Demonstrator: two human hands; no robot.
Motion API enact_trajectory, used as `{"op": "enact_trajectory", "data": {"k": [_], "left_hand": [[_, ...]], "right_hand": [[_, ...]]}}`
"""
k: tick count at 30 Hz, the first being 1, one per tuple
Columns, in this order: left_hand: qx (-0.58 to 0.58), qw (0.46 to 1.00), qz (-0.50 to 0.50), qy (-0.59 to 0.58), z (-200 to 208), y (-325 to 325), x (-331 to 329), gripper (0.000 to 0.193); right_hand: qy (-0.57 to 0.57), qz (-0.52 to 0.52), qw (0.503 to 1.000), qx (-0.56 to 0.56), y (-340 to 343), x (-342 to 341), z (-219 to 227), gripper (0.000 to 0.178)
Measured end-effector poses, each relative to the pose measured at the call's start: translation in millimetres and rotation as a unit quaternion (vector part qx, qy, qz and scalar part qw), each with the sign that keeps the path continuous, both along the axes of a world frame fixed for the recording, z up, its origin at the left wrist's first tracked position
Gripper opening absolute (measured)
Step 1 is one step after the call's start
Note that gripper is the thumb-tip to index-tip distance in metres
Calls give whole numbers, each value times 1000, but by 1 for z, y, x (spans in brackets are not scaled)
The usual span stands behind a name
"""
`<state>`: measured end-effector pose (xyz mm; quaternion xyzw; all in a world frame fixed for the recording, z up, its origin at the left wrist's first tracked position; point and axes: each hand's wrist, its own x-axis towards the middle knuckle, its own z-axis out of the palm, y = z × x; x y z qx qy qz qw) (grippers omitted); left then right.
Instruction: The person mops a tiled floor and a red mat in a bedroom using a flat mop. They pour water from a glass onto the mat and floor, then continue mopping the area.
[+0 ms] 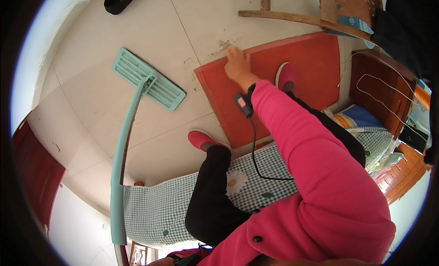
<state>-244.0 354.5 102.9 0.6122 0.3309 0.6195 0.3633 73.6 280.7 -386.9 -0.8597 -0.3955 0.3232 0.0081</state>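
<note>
My right hand [238,66] reaches out over the far left edge of a red mat [265,101]. Its fingers are loosely bent, somewhat apart and slightly blurred; nothing shows in them. A black device [243,105] with a cable sits at that wrist. Only a sliver of my left hand [161,262] appears at the lower edge, its fingers hidden. Near it, the light green handle of a flat mop [120,174] leaves the picture. The mop's ribbed green head [148,80] rests on the tiled floor, left of the mat.
I sit on a bench with a green checked cover [160,209], one red shoe [201,139] on the tiles, the other [287,75] on the mat. A wooden chair [302,19] stands far right, a brown cabinet [377,83] at right. A black shoe [120,1] lies far left.
</note>
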Motion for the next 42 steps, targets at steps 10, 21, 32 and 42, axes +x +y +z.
{"op": "enact_trajectory", "data": {"k": [10, 21, 32, 42], "left_hand": [[-7, 1000, -1, 5, 2, -1, -1, 32], [-11, 1000, 5, 19, 5, -4, -5, 32], [-15, 999, -14, 28, 3, -1, -1, 32], [-13, 1000, -17, 13, 2, 0, 2, 33]], "right_hand": [[117, 39, 992, -17, 3, -10, 7, 54], [20, -5, 1000, 15, 4, -15, 5, 51], [1, -61, 997, 55, 2, -17, -4, 53], [-16, 24, 999, 26, -1, -4, -9, 47]]}}
